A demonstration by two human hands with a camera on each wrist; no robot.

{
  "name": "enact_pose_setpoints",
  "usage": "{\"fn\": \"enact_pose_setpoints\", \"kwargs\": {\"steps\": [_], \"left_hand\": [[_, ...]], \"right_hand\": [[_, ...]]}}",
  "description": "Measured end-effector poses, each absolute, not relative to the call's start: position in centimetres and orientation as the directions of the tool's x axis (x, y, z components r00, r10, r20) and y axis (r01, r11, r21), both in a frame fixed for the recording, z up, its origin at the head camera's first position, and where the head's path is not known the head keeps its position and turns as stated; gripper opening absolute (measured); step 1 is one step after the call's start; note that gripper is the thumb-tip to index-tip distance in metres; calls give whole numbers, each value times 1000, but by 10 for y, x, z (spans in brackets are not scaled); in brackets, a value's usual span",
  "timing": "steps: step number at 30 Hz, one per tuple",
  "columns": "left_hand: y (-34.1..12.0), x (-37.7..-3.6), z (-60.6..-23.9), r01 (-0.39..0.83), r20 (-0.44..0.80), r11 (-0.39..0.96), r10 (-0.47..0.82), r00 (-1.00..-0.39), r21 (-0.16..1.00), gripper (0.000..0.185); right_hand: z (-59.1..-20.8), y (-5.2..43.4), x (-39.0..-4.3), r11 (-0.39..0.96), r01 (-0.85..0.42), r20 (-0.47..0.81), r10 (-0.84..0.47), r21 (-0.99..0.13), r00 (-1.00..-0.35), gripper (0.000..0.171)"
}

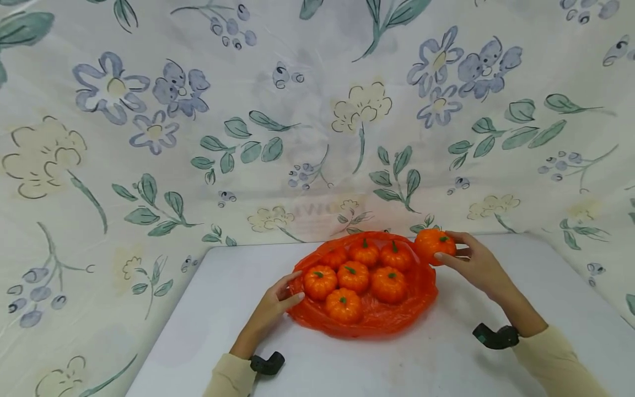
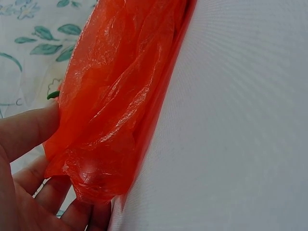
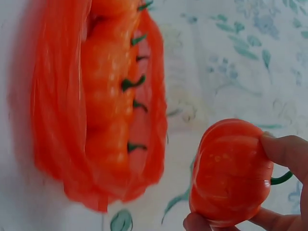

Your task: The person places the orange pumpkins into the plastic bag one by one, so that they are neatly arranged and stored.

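Seven small pumpkins [image 1: 353, 275] lay on the orange bag [image 1: 421, 286] at frame centre, the left hand [image 1: 278, 303] pinching its edge, while the right hand [image 1: 476, 264], fingers curled, gripped an eighth pumpkin [image 1: 432, 244] just outside the upper-right rim, apparently not yet bagged.
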State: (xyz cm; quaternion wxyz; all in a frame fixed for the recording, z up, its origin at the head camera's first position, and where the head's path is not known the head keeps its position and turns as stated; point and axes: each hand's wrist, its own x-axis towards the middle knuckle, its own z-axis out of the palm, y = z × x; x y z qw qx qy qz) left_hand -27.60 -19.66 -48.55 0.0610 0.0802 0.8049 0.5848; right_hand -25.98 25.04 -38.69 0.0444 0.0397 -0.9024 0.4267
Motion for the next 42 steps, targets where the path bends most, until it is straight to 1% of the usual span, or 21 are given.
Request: {"fn": "enact_pose_setpoints", "kwargs": {"steps": [6,9,13,16,26,35,42], "left_hand": [[-196,-276,-485,52,-9,301,197,-980,952,58],[-196,-276,-485,59,-2,301,198,-980,952,58],[-197,-276,-483,69,9,298,199,-980,952,59],[-197,-278,-482,76,17,299,197,-980,951,59],[-197,-276,-483,72,5,312,210,-978,947,59],[-196,-275,-482,83,11,309,228,-974,947,59],[-197,-277,-483,77,6,301,232,-973,951,59]], "right_hand": [[-394,224,-247,561,-169,122,-120,-811,-985,71],[-398,210,-243,537,-217,151,-164,-816,-975,69],[-406,192,-241,529,-300,215,-217,-794,-952,68],[-414,180,-241,540,-342,253,-233,-769,-939,69],[-439,152,-230,580,-424,326,-271,-696,-906,65],[-453,146,-231,622,-431,334,-274,-653,-902,63],[-450,146,-231,673,-390,273,-279,-629,-921,66]]}}
